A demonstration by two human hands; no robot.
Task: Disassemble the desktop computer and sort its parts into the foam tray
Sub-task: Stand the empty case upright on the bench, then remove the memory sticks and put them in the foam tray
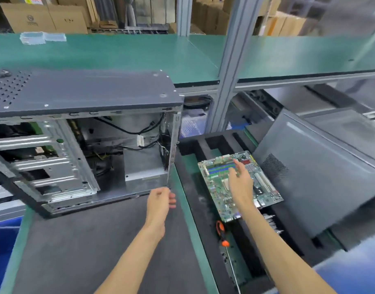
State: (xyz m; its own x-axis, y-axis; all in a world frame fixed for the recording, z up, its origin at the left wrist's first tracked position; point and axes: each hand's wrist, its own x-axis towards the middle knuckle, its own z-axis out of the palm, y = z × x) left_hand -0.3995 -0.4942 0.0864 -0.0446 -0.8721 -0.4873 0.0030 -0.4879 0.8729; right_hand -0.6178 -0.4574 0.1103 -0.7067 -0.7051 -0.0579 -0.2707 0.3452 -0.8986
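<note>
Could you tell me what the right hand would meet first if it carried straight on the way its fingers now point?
Probably the motherboard itself: the right hand hovers open over it, fingers aimed at the blue memory slots. How high above the board it is remains unclear.

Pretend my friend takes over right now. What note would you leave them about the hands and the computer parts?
Left hand: loosely curled, empty, at the open computer case's lower right corner.
Right hand: open, fingers spread over the motherboard; contact unclear.
Motherboard is out, lying tilted on the black foam tray, right of the case. Orange-handled screwdriver lies just before it. Grey side panel leans further right.
Left: cables, grey metal box and drive cage remain inside.
</note>
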